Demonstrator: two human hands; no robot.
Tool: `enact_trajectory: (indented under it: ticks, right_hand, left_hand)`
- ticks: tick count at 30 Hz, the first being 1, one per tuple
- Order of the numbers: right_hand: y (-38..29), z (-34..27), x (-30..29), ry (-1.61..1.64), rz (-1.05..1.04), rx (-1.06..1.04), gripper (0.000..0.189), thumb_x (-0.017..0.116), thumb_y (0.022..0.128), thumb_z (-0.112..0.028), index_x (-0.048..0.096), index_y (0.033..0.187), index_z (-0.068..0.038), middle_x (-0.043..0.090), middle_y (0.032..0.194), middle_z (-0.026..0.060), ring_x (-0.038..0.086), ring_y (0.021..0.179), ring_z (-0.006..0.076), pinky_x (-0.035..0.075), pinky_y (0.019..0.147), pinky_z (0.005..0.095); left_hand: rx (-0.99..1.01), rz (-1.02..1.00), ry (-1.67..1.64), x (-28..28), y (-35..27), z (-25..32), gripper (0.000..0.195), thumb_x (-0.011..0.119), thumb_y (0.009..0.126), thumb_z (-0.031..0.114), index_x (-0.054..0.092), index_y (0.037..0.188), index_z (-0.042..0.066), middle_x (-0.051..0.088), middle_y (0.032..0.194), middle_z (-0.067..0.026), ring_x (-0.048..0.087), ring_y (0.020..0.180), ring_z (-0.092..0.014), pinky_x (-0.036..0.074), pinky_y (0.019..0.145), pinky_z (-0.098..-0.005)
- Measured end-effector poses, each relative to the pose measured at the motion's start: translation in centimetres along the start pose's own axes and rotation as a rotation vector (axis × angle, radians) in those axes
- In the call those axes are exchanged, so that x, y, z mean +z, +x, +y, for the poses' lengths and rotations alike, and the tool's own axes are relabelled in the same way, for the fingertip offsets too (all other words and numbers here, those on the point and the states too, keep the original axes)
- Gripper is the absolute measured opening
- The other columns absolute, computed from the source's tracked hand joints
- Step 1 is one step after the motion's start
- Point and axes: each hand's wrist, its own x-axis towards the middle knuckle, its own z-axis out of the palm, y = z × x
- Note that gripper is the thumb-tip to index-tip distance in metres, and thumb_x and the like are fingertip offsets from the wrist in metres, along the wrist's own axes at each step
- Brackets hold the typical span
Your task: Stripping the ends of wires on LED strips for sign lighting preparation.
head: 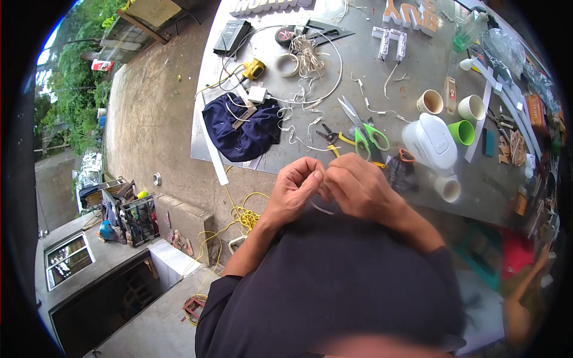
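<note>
My left hand (297, 190) and my right hand (362, 188) meet fingertip to fingertip in front of my dark shirt, at the table's near edge. Both pinch a thin white wire (322, 209); its end curves out below the fingers, and the pinched part is hidden. Just beyond my right hand lie green-handled scissors (358, 123) and yellow-handled wire strippers (332, 136). A string of small white LED modules (292, 129) snakes over the metal tabletop beyond my hands. Another short string (369, 103) lies farther right.
Left on the table (327, 71) are a dark blue cloth (241, 134), a white adapter (258, 94) and a tape roll (286, 65). Right are a lidded plastic container (432, 141), a green cup (461, 133) and pliers (501, 120). Another person's arm (528, 282) shows at lower right.
</note>
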Motion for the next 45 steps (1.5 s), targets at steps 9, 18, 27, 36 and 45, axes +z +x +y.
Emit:
enact_trajectory:
  ticks: [9,18,27,36,45]
  right_hand:
    - [0.4,-1.3,0.2,-0.290,0.027,0.079,0.025,0.067,0.077,-0.008,0.064,0.099,0.003,0.061,0.087,0.0088,0.060,0.076,0.0228,0.049,0.066,0.0331]
    - [2.8,-3.0,1.8,-0.578,-0.115,0.215,0.005,0.060,0.078,-0.012,0.059,0.077,-0.007,0.053,0.075,0.0050,0.055,0.072,0.0203,0.045,0.068,0.0329]
    - [5.3,-5.5,5.2,-0.807,-0.312,0.302,0.005,0.060,0.079,-0.012,0.058,0.076,-0.008,0.053,0.073,0.0042,0.056,0.070,0.0196,0.044,0.067,0.0323]
    - [7.5,-6.8,8.6,-0.662,0.096,0.322,0.017,0.069,0.075,-0.003,0.066,0.091,-0.004,0.064,0.087,0.0058,0.064,0.074,0.0235,0.051,0.063,0.0348]
    - [9.5,-8.9,10.1,-0.685,-0.049,0.357,0.017,0.068,0.074,0.002,0.064,0.090,-0.001,0.064,0.091,0.0096,0.065,0.081,0.0274,0.052,0.070,0.0357]
  left_hand:
    - [0.077,0.092,0.411,-0.2,0.9,2.1,0.016,0.055,0.098,0.009,0.061,0.098,-0.006,0.068,0.080,-0.0062,0.064,0.074,-0.009,0.053,0.068,-0.0244]
    - [0.156,-0.042,0.610,-3.5,2.6,2.7,0.014,0.058,0.096,0.009,0.062,0.093,-0.004,0.067,0.079,-0.0056,0.064,0.072,-0.009,0.052,0.064,-0.0249]
    - [0.288,-0.232,0.751,-7.8,3.4,4.7,0.014,0.063,0.089,0.011,0.065,0.091,-0.003,0.067,0.074,-0.0089,0.064,0.065,-0.012,0.050,0.055,-0.0267]
    - [-0.008,-0.430,0.121,-12.4,4.9,3.6,0.020,0.069,0.091,0.015,0.069,0.101,-0.001,0.069,0.087,-0.0036,0.063,0.080,-0.009,0.052,0.073,-0.0239]
    - [-0.026,-0.546,-0.055,-15.0,4.3,3.0,0.014,0.068,0.090,0.011,0.066,0.096,-0.001,0.067,0.086,-0.0030,0.062,0.080,-0.010,0.050,0.074,-0.0249]
